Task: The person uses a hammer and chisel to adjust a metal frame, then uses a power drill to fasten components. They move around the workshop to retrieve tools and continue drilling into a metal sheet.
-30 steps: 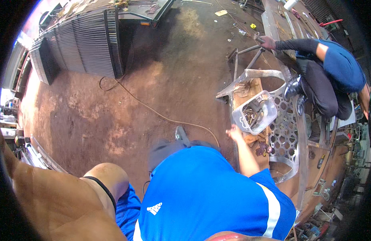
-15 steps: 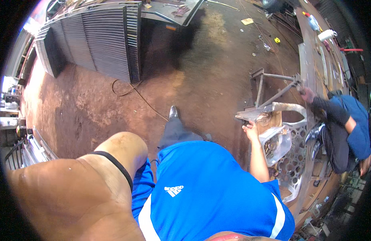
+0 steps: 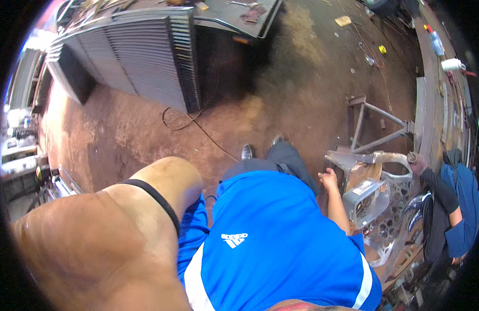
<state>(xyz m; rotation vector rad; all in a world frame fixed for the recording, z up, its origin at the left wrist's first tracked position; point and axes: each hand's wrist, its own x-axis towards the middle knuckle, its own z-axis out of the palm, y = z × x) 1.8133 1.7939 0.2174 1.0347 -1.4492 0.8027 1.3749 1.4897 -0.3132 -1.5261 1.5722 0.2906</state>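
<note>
A clear plastic box [image 3: 371, 205] of small dark parts sits at four o'clock, by a pierced metal panel [image 3: 399, 196]. Just beside it, toward ten o'clock, the right hand [image 3: 328, 179] is empty, fingers loosely spread. The left arm [image 3: 120, 228] fills eight o'clock; its hand is out of view, state untellable.

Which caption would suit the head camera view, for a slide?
Right hand loosely open and empty beside a clear plastic box, with a co-worker farther right.
</note>
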